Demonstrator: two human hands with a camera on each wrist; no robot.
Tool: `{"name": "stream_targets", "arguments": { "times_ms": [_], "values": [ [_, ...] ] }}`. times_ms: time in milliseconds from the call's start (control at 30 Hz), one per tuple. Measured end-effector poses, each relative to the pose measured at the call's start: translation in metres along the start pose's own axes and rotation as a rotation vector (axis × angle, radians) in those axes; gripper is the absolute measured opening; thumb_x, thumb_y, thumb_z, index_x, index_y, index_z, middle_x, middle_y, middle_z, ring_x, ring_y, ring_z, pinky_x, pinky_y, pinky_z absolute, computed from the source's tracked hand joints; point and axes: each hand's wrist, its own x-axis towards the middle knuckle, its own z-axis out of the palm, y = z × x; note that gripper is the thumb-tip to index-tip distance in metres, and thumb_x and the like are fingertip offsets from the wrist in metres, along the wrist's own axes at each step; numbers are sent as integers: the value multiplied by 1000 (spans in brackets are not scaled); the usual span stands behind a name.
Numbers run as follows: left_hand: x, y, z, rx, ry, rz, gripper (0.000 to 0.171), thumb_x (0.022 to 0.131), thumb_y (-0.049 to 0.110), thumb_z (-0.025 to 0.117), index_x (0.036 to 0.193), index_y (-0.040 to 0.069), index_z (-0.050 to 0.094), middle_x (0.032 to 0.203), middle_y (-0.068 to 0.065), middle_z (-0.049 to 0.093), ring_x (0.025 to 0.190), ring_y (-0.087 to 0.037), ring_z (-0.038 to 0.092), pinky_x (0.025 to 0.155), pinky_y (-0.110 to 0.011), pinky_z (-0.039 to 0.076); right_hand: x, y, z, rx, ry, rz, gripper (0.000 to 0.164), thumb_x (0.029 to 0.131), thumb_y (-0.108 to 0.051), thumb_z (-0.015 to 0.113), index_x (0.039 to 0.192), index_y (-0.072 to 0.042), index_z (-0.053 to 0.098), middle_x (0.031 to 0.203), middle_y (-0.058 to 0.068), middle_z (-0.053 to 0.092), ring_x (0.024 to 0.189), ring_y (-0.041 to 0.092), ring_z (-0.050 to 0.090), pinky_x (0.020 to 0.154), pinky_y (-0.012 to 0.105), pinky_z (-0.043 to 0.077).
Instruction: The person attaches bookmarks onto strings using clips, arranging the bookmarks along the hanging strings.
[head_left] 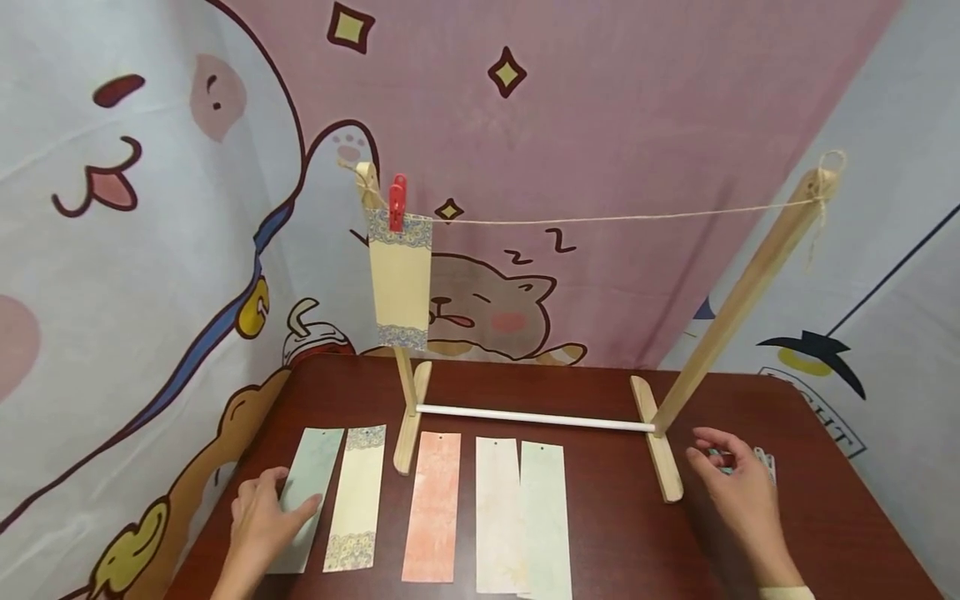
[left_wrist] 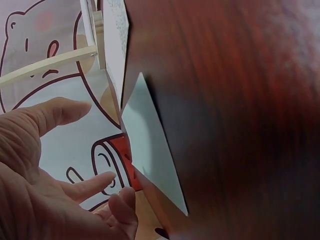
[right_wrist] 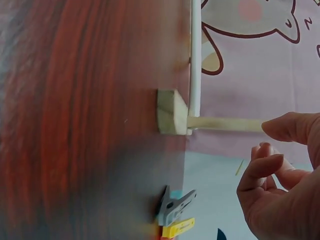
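Above the leftmost green paper card (head_left: 318, 458), my left hand (head_left: 262, 517) spreads its thumb and fingers; the left wrist view shows a gap between them and the card (left_wrist: 150, 145). My right hand (head_left: 738, 487) hovers by a small group of clothespins (head_left: 767, 460), its fingers loosely bent and holding nothing. Among these, a grey clothespin (right_wrist: 176, 207) and a yellow clothespin (right_wrist: 179, 228) show in the right wrist view. A red clothespin (head_left: 397, 204) fastens a cream card with patterned ends (head_left: 401, 283) to the string (head_left: 600, 219), near its left end.
Further right on the dark table (head_left: 607, 533) lie a patterned card (head_left: 357, 500), an orange card (head_left: 432, 508), a pale pink card (head_left: 497, 517) and a pale green card (head_left: 547, 517). Behind stand the left wooden post (head_left: 406, 379) and right post (head_left: 742, 296), joined by a white rod (head_left: 532, 417).
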Motion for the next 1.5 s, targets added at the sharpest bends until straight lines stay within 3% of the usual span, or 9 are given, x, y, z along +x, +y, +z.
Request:
{"name": "stream_targets", "arguments": {
  "times_ms": [133,300,433,633,1000,1200,1333,1500],
  "values": [
    [1,-2,4,-5,-22,-21,85,91,32,86,143,-18,41,137,-47,32,127,-64,30,98,-74,36,1,9,-5,-97,-34,57,34,100,-17,81,129,-2,74,109,16,75,75,0,55,57,23,44],
    [0,-4,10,23,-21,-39,87,88,32,88,141,-18,40,132,-48,31,125,-66,31,95,-75,38,4,19,-8,-191,-154,125,42,102,-23,77,134,3,69,107,25,73,80,23,66,60,33,48],
    [-1,-6,14,45,-43,-57,89,88,33,89,141,-17,39,130,-48,30,124,-67,31,92,-75,40,4,28,-10,-243,-196,188,47,102,-24,76,136,7,65,123,34,68,94,40,70,66,38,50],
    [-1,-5,17,56,-61,-83,88,87,28,90,142,-17,37,130,-47,29,125,-68,32,92,-77,41,5,36,-14,-263,-233,235,53,103,-22,75,139,12,57,124,37,64,97,44,67,71,44,54],
    [4,-12,6,97,-49,-63,93,82,29,92,135,-25,38,120,-52,39,122,-73,39,98,-75,38,16,38,-12,-281,-195,58,56,99,-19,76,141,13,57,115,29,69,102,44,65,89,61,48],
    [9,-15,4,108,-47,-25,95,81,30,96,131,-27,39,119,-51,47,118,-70,46,100,-75,39,24,39,-13,-284,-187,93,62,98,-16,76,142,20,48,109,30,67,105,50,63,91,67,46],
    [8,-16,3,96,-65,-31,84,87,24,91,129,-27,41,118,-50,48,117,-69,48,98,-74,41,25,40,-14,-302,-169,123,58,99,-17,74,136,20,49,102,27,66,101,50,62,86,64,46],
    [7,-20,2,38,-91,-59,64,94,12,81,128,-28,44,120,-49,49,119,-67,50,98,-74,44,25,45,-17,-352,-187,62,35,98,-15,72,118,12,63,91,16,67,89,41,64,73,52,46]
  ]
}}
